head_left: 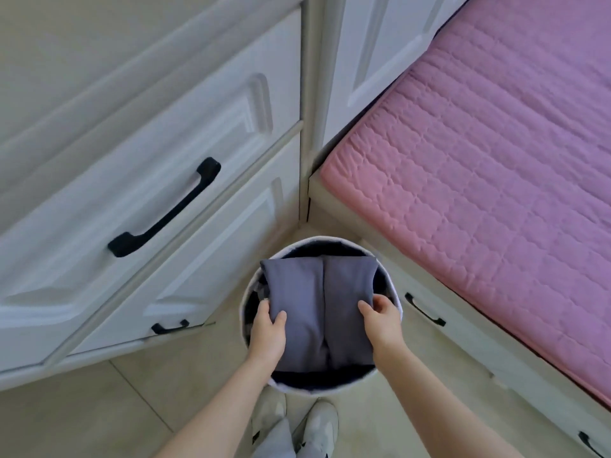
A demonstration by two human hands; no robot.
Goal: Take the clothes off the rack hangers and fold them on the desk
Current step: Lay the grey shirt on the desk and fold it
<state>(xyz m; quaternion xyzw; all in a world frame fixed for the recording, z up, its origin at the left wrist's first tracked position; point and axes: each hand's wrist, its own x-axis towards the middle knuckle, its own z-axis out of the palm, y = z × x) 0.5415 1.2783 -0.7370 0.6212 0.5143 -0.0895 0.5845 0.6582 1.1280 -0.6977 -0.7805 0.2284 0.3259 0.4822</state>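
Observation:
A folded blue-grey garment (pixel 317 309) lies flat across the mouth of a round white basket (pixel 322 241) on the floor. My left hand (pixel 268 335) grips the garment's left edge, thumb on top and fingers underneath. On the other side my right hand (pixel 382 320) grips the right edge the same way. Dark cloth shows inside the basket under the garment. No rack or hangers appear in this view.
White drawers with black handles (pixel 165 206) fill the left. A bed with a pink quilted mattress (pixel 496 160) stands on the right, with drawers (pixel 426 314) under it. My white shoes (pixel 314 424) stand on the pale tiled floor just in front of the basket.

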